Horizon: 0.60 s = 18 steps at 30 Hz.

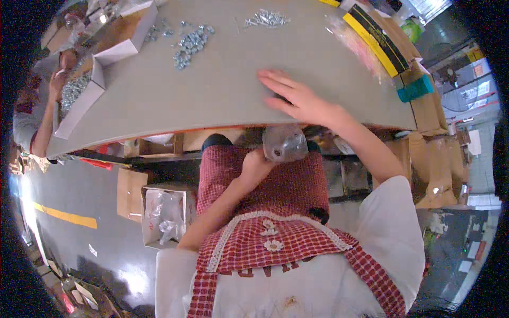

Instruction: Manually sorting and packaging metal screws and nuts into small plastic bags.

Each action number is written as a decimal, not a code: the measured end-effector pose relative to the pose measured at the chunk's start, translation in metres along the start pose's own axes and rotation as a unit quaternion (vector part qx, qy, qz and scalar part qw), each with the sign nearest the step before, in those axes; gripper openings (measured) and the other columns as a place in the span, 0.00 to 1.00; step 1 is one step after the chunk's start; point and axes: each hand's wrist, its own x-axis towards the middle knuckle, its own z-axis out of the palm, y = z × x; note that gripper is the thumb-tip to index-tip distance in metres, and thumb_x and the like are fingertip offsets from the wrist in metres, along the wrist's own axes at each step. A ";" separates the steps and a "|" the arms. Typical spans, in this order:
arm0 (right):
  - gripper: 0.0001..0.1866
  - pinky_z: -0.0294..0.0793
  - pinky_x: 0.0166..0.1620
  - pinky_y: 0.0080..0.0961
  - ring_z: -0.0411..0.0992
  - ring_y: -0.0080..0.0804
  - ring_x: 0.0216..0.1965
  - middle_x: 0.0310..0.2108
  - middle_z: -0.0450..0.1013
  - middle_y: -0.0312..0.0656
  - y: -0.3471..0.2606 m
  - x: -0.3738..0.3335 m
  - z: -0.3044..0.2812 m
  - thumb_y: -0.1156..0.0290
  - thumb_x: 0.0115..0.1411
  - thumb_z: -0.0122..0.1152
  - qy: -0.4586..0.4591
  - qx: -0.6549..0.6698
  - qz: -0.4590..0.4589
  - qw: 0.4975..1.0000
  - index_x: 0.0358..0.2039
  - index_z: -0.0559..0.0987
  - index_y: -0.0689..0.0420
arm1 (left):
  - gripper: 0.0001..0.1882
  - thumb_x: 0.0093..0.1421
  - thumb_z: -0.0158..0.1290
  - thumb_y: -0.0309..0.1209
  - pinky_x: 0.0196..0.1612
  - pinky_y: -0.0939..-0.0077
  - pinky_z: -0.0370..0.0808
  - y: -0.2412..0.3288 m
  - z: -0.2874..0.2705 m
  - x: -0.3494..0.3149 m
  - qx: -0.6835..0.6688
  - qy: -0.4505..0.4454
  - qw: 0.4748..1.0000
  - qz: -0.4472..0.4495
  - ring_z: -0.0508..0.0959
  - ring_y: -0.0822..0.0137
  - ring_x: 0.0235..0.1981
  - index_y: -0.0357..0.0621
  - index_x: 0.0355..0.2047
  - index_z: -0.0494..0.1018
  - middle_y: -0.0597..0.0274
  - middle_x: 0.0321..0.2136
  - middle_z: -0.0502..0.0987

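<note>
Grey and broad, the desk fills the upper half of the head view, its near edge curving just above the seated person's lap. Loose metal parts lie on it unfenced: a pile of nut-like pieces and a pile of thin pins or screws, both towards the far side. A strayed piece could roll off the bare near edge if a sleeve or forearm brushed the heap.

The right hand is palm down over the desk near that edge, its fingers loosely extended and the thumb apart; whether it presses on the surface I cannot tell. Under the edge, over the lap, the left hand is curled around the side of a clear plastic bag, some fingertips hidden. Thin, slick film might slip from that one-sided hold, or its mouth might fold closed, so anything coming over the edge could miss it and land on the apron or floor.

To the right, pinkish clear bags lie loosely against a cardboard box; being light, they could slide if knocked.
</note>
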 end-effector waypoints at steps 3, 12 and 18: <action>0.25 0.54 0.69 0.41 0.56 0.50 0.68 0.66 0.60 0.51 -0.048 -0.050 -0.010 0.60 0.68 0.51 -0.031 0.053 -0.032 0.998 0.61 0.67 0.61 | 0.19 0.52 0.65 0.43 0.35 0.60 0.78 0.016 0.011 0.003 -0.092 0.062 0.994 0.021 0.83 0.50 0.34 0.44 0.38 0.78 0.50 0.30 0.82; 0.22 0.64 0.63 0.38 0.61 0.47 0.65 0.64 0.63 0.50 -0.067 -0.035 -0.014 0.66 0.69 0.50 0.018 0.222 0.105 0.969 0.61 0.68 0.60 | 0.25 0.52 0.67 0.39 0.46 0.63 0.76 0.047 -0.001 0.001 -0.223 0.075 0.972 0.000 0.78 0.56 0.42 0.41 0.46 0.73 0.54 0.40 0.79; 0.37 0.55 0.67 0.50 0.54 0.55 0.68 0.68 0.52 0.58 -0.048 0.078 0.048 0.47 0.67 0.49 0.085 -0.135 -0.085 0.984 0.64 0.61 0.66 | 0.19 0.51 0.67 0.41 0.29 0.60 0.76 0.035 0.024 0.013 -0.180 0.176 0.959 0.134 0.80 0.51 0.24 0.43 0.31 0.72 0.49 0.25 0.80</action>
